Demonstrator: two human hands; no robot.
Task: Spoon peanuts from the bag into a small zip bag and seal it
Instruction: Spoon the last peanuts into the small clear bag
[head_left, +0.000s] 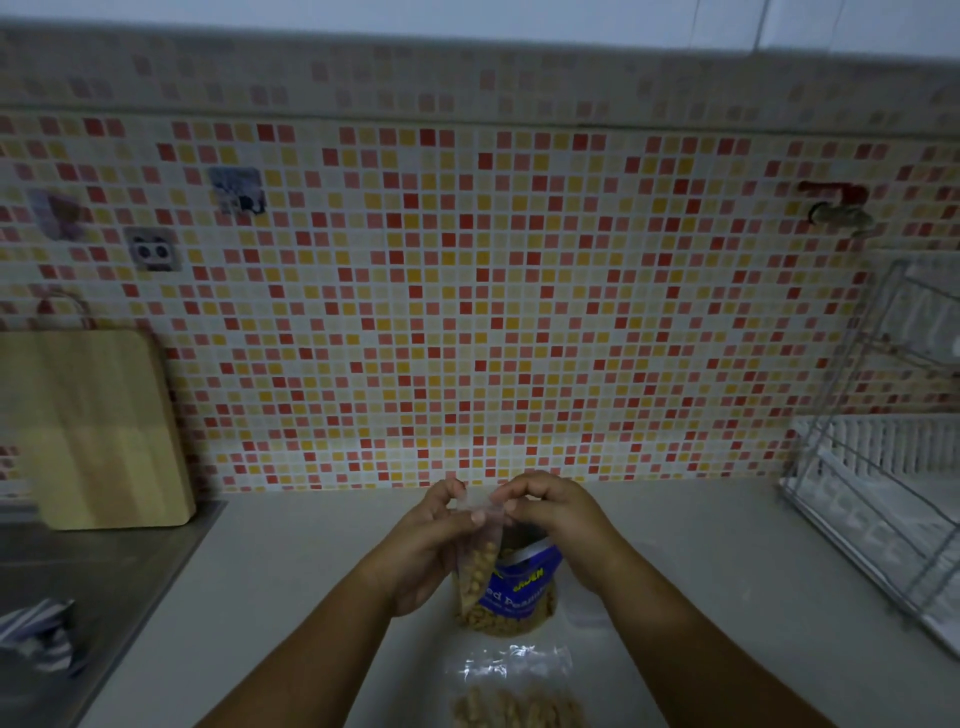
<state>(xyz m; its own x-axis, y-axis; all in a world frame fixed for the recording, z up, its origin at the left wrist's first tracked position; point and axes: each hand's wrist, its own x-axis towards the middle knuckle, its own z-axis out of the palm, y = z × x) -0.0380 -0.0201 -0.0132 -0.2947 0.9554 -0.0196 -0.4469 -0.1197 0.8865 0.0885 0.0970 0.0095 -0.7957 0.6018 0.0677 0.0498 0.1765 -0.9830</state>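
A small clear zip bag (475, 561) partly filled with peanuts hangs upright above the counter. My left hand (431, 540) pinches its top edge on the left, thumb in front. On the right, my right hand (550, 514) pinches the same top strip with curled fingers. Right behind the small bag stands the blue peanut bag (524, 587), its top open and peanuts showing through its clear lower part. I see no spoon.
Another clear zip bag with peanuts (514, 696) lies flat on the grey counter (291, 597) near me. A wooden cutting board (98, 426) leans at the left above a steel sink (104, 571) with a striped cloth (36, 639). At right stands a wire dish rack (883, 467).
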